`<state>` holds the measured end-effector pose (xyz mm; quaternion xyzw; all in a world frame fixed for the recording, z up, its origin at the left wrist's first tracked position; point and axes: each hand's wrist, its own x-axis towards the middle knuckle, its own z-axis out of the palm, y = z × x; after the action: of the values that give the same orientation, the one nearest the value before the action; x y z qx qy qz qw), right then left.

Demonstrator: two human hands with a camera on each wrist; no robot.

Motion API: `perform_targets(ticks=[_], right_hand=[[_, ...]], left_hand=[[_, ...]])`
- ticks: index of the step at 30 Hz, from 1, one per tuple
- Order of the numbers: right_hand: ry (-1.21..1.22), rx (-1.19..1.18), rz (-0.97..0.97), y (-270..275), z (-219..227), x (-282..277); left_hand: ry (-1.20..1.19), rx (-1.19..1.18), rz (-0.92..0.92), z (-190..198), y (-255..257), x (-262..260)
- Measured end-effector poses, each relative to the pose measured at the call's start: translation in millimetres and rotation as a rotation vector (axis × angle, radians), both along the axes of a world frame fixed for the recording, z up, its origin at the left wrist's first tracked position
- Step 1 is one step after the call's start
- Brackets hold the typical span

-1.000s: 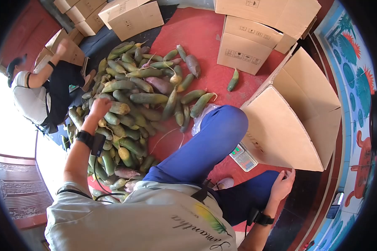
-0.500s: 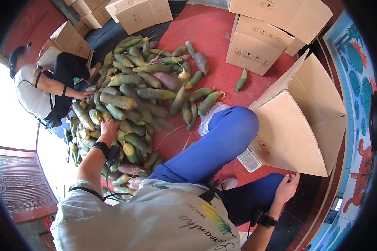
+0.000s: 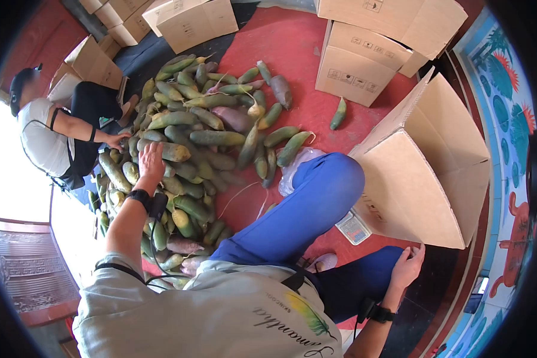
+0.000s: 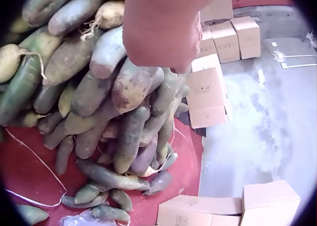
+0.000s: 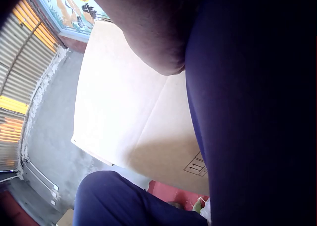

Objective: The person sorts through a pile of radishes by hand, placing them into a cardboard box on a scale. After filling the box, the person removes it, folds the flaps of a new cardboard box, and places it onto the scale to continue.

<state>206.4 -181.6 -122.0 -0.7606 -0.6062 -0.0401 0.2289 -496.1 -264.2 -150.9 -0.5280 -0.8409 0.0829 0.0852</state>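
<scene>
A large pile of long green radishes (image 3: 218, 138), some purplish, lies on the red floor covering. In the head view my left hand (image 3: 151, 162) is over its left part, with extended fingers touching a thick green radish (image 3: 174, 153); in the left wrist view the hand (image 4: 161, 33) hides its own fingertips. My right hand (image 3: 406, 267) rests by my knee with loosely bent fingers, close to the lower corner of an open cardboard box (image 3: 409, 185); whether it touches the box is unclear. A small scale (image 3: 354, 228) shows at the box's lower edge.
Another person (image 3: 51, 131) sits at the left, one hand at the pile. More cartons (image 3: 355, 65) stand at the upper right and others (image 3: 200, 27) at the top. One radish (image 3: 338, 113) lies apart. A clear plastic bag (image 3: 292, 170) is beside my knee.
My left hand moved down over the pile, then back up onto the thick radish. The other person's raised arm came down to the pile. My right hand has stayed near the box corner.
</scene>
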Motion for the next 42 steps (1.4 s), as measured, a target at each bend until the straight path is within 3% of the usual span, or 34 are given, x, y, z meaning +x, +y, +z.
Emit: perform_targets(ticks=[1, 7, 9, 17, 20, 22, 25, 30, 31, 34, 37, 41, 42], right_hand=[[0.007, 0.002, -0.002, 0, 0, 0], [-0.039, -0.011, -0.001, -2, 1, 0], [-0.043, -0.011, -0.01, -2, 2, -1], [-0.043, 0.016, -0.006, 2, -4, -2], [-0.049, 0.017, -0.006, 3, -4, -2], [-0.033, -0.006, -0.025, 3, -4, -3], [-0.026, 0.042, -0.017, 5, -7, -5], [0.0, 0.027, -0.042, 2, 2, -11], [-0.013, 0.018, -0.03, 2, 2, -11], [-0.021, 0.034, -0.038, 2, -2, -9], [-0.045, 0.042, -0.057, 1, 3, -14], [-0.054, 0.066, -0.058, 1, 2, -12], [-0.043, 0.07, -0.044, 1, 1, -12]], left_hand=[[0.078, -0.014, -0.03, -18, 3, -19], [0.113, -0.298, 0.236, -15, 23, -55], [0.131, -0.272, 0.173, -14, 24, -59], [0.158, -0.331, 0.163, -7, 17, -46], [-0.012, -0.475, 0.181, 14, 13, -20], [-0.242, -0.32, 0.304, 16, 14, -10], [-0.324, -0.281, 0.295, 25, 24, 15], [-0.359, -0.132, 0.098, 62, 67, 55], [-0.363, -0.13, 0.078, 76, 78, 70], [-0.473, 0.316, -0.108, 148, 116, 135], [-0.584, 0.673, -0.353, 192, 155, 183], [-0.81, 0.763, -0.418, 254, 190, 264], [-0.86, 0.76, -0.516, 263, 199, 280]])
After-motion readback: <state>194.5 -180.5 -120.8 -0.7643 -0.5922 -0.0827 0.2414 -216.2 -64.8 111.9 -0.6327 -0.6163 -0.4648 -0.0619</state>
